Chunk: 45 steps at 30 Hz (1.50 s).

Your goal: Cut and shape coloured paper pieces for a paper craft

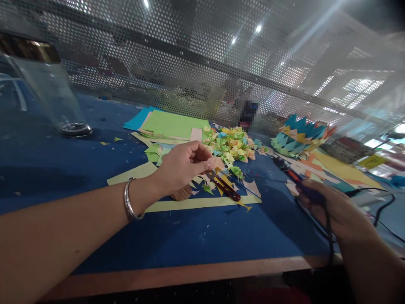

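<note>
My left hand (pixel 186 164), with a silver bangle on its wrist, pinches a small peach paper piece (pixel 218 163) between thumb and fingers. Just beyond it lies a heap of small folded paper flowers (pixel 237 143) in yellow, green and blue. My right hand (pixel 329 207) is wrapped round a dark corded tool (pixel 297 179) with an orange-red band, pointing towards the heap; blur hides its exact kind. Between the hands a dark red-handled cutting tool (pixel 228 188) rests on paper scraps and a pale yellow strip (pixel 202 205). A brown ridged object (pixel 182 193) is partly hidden under my left hand.
Green and blue paper sheets (pixel 174 124) are stacked behind my left hand. A glass jar (pixel 60 93) stands far left. At the right are a spiky paper piece (pixel 300 137), coloured strips and a black cable (pixel 384 202). A perforated metal screen (pixel 152 55) borders the blue table (pixel 221 236).
</note>
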Available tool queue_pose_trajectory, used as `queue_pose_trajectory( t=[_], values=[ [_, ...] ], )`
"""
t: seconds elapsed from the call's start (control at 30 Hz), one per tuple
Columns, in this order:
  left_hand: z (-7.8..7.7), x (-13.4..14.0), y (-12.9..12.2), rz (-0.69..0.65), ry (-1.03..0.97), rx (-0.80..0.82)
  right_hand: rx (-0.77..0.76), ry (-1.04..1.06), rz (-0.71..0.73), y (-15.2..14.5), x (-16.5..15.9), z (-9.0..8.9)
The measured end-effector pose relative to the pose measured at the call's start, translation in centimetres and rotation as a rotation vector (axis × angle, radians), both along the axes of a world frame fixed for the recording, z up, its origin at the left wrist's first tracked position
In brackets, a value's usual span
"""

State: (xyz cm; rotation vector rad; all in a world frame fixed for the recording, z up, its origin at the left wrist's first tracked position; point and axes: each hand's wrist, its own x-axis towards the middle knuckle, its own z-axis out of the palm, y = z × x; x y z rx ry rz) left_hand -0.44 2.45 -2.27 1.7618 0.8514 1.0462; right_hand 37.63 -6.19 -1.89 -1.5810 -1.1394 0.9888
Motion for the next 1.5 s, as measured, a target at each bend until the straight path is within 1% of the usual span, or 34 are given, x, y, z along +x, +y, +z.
queue_pose_trajectory(
  t=[0.07, 0.13, 0.2, 0.27, 0.33, 0.4, 0.47, 0.53, 0.57, 0.63, 0.7, 0.77, 0.8, 0.87, 1.03, 1.13, 1.23, 1.5],
  values=[
    [-0.1, 0.1, 0.1, 0.001, -0.013, -0.004, 0.037, 0.109, 0.041, -0.3, 0.0, 0.2],
    [-0.1, 0.1, 0.1, 0.0, -0.033, -0.02, 0.017, 0.223, 0.062, -0.5, -0.7, 0.1],
    [-0.1, 0.2, 0.0, 0.005, -0.064, -0.073, 0.025, 0.401, 0.063, -1.0, -1.9, 0.0],
    [0.0, 0.3, -0.1, 0.0, -0.105, -0.157, 0.145, 0.671, 0.057, -1.5, -3.4, 0.2],
    [0.1, 0.3, -0.3, -0.019, -0.141, -0.229, 0.249, 0.847, 0.077, -2.0, -5.0, 0.6],
    [0.1, 0.3, -0.4, -0.04, -0.154, -0.275, 0.27, 0.891, 0.124, -2.3, -6.4, 1.0],
    [0.2, 0.3, -0.4, -0.046, -0.149, -0.299, 0.242, 0.874, 0.16, -2.2, -7.6, 1.0],
    [0.2, 0.3, -0.4, -0.038, -0.122, -0.291, 0.214, 0.79, 0.186, -2.0, -8.5, 0.7],
    [0.2, 0.3, -0.4, -0.036, -0.099, -0.272, 0.208, 0.701, 0.199, -1.9, -8.9, 0.4],
    [0.3, 0.2, -0.3, -0.034, -0.04, -0.214, 0.195, 0.448, 0.206, -1.8, -9.5, -0.1],
    [0.4, 0.2, -0.4, -0.036, 0.025, -0.153, 0.128, 0.169, 0.179, -2.0, -10.1, -0.5],
    [0.5, 0.2, -0.5, -0.037, 0.08, -0.113, 0.072, -0.081, 0.142, -2.4, -10.9, -0.4],
    [0.5, 0.2, -0.6, -0.043, 0.097, -0.098, 0.087, -0.192, 0.132, -2.5, -11.3, -0.3],
    [0.6, 0.3, -0.8, -0.066, 0.109, -0.073, 0.195, -0.357, 0.143, -2.8, -12.1, 0.1],
    [0.6, 0.3, -1.3, -0.093, 0.142, -0.038, 0.444, -0.57, 0.248, -2.5, -12.9, 0.6],
    [0.8, 0.3, -1.6, -0.09, 0.173, 0.008, 0.535, -0.672, 0.294, -2.4, -12.8, 0.5],
    [0.9, 0.4, -1.9, -0.081, 0.189, 0.052, 0.563, -0.726, 0.298, -2.5, -12.9, 0.2],
    [1.3, 0.3, -2.1, -0.05, 0.231, 0.1, 0.615, -0.875, 0.283, -2.6, -12.4, -0.6]
  ],
)
